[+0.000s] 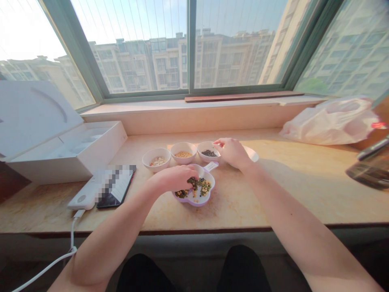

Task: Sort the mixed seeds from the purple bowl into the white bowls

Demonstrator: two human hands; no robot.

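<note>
A white dish with a purple outside and a short handle [209, 198] holds mixed green, black and yellow beans or grains. Over its left side, my left hand [179, 178] reaches in with curled fingers among the mix; whatever they pinch is hidden. My right hand [232, 151] is closed at the right rim of a white bowl of dark beans [209, 153], fingertips over its edge; what they hold is too small to make out. Left of that stand a bowl of yellow beans [183, 154] and a bowl of pale flat seeds [157, 161]. Another white bowl [251, 154] is partly hidden behind my right hand.
At the left are an open white box [69, 162], a phone [118, 188] and a white power bank [85, 194] with a cable [72, 235]. A plastic bag [331, 121] and a dark glassy object [370, 168] sit right. The counter's front edge is near my knees.
</note>
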